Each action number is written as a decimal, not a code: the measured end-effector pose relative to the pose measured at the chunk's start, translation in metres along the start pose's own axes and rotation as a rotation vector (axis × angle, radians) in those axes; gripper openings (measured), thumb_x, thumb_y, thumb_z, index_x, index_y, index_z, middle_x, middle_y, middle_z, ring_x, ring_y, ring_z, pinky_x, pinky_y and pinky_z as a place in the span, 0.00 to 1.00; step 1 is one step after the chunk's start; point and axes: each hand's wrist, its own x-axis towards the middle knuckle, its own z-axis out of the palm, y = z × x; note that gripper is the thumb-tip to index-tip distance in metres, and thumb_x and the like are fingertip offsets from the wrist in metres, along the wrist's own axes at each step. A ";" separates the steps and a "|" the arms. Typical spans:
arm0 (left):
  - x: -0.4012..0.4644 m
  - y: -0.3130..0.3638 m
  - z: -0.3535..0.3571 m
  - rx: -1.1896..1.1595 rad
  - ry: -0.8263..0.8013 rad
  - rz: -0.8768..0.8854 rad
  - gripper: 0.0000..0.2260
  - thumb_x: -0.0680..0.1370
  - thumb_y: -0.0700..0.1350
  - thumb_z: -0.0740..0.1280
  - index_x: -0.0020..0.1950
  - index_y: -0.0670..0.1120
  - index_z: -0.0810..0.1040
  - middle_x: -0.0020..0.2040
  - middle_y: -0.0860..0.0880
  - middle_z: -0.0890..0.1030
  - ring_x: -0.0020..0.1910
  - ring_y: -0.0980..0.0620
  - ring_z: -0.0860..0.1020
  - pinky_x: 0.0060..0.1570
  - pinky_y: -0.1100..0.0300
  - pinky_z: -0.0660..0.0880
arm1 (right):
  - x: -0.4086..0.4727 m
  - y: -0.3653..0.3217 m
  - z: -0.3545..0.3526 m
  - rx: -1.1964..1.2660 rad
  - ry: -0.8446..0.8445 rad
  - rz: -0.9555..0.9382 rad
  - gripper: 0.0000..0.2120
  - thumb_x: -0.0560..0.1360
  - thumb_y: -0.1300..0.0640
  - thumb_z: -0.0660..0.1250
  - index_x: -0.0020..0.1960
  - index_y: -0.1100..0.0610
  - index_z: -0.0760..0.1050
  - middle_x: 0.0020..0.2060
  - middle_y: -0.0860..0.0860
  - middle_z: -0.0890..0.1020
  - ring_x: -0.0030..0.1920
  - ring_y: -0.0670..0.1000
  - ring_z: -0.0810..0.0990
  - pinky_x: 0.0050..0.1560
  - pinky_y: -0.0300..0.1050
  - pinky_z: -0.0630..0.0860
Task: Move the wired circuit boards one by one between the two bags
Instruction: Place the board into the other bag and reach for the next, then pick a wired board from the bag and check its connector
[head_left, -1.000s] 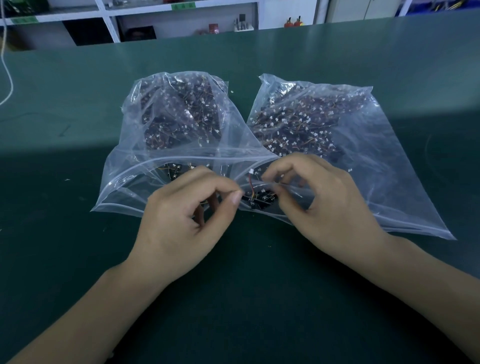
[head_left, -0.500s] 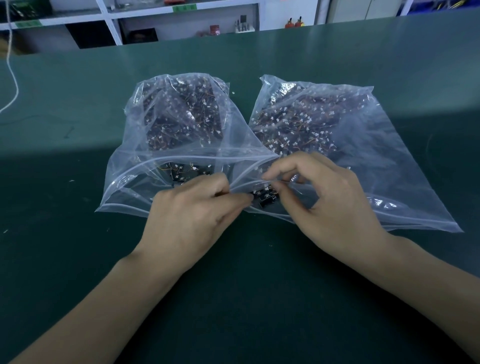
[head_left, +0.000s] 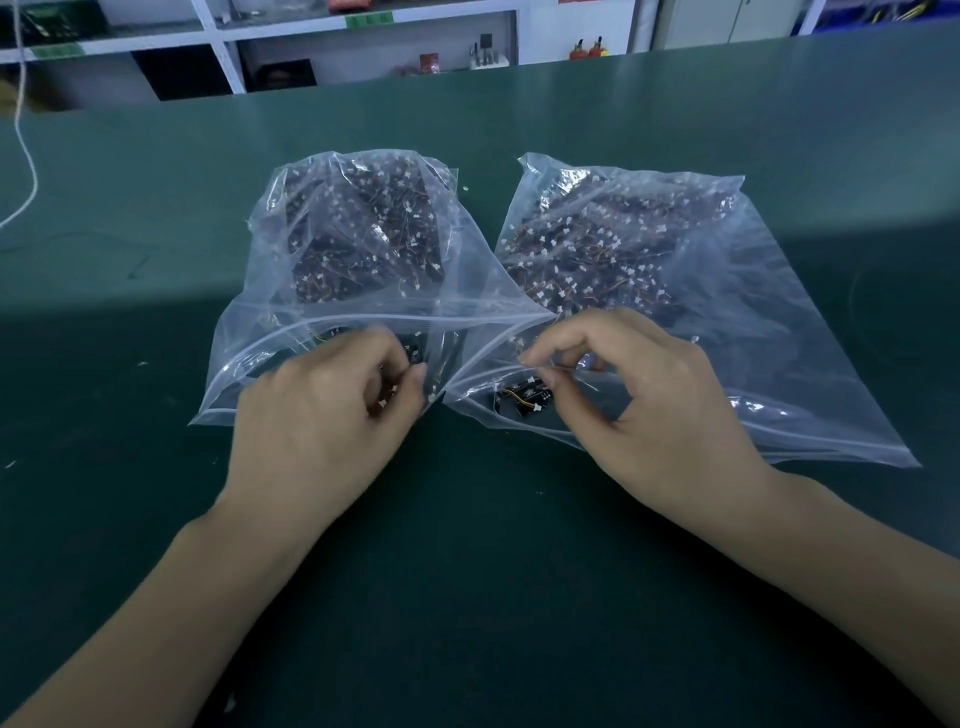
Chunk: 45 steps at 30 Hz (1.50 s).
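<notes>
Two clear zip bags lie side by side on the green table, both full of dark wired circuit boards with white connectors. My left hand is at the mouth of the left bag. Its fingers and thumb curl together around a small wired circuit board, of which only white connector bits show. My right hand pinches the upper lip of the right bag and holds its mouth open. One black board with yellow and red wires lies just inside that mouth.
The green table stretches wide on all sides of the bags. A white cable hangs at the far left. White shelving with small items stands behind the table's far edge.
My left hand moved left, from the right bag's mouth to the left bag's mouth. The board with coloured wires that was between my hands now lies inside the right bag's mouth.
</notes>
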 end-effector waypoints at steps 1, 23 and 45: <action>0.001 -0.004 -0.001 0.024 -0.012 -0.018 0.07 0.80 0.54 0.72 0.47 0.54 0.78 0.33 0.57 0.71 0.33 0.52 0.74 0.34 0.56 0.71 | 0.000 0.000 0.000 -0.001 -0.004 0.004 0.12 0.78 0.67 0.72 0.55 0.52 0.81 0.49 0.41 0.83 0.54 0.44 0.80 0.56 0.32 0.72; 0.002 -0.017 -0.006 0.044 -0.103 -0.110 0.08 0.81 0.61 0.69 0.47 0.58 0.79 0.42 0.61 0.79 0.40 0.51 0.79 0.39 0.54 0.73 | 0.000 -0.006 0.000 -0.016 -0.076 -0.019 0.10 0.76 0.65 0.75 0.54 0.53 0.82 0.46 0.34 0.78 0.50 0.45 0.80 0.55 0.36 0.74; 0.003 -0.007 -0.020 0.168 -0.253 -0.086 0.08 0.74 0.50 0.78 0.39 0.58 0.81 0.40 0.60 0.77 0.37 0.54 0.75 0.34 0.62 0.63 | -0.001 -0.004 0.001 -0.033 -0.094 -0.009 0.09 0.77 0.64 0.74 0.54 0.54 0.82 0.48 0.38 0.81 0.50 0.44 0.79 0.57 0.37 0.74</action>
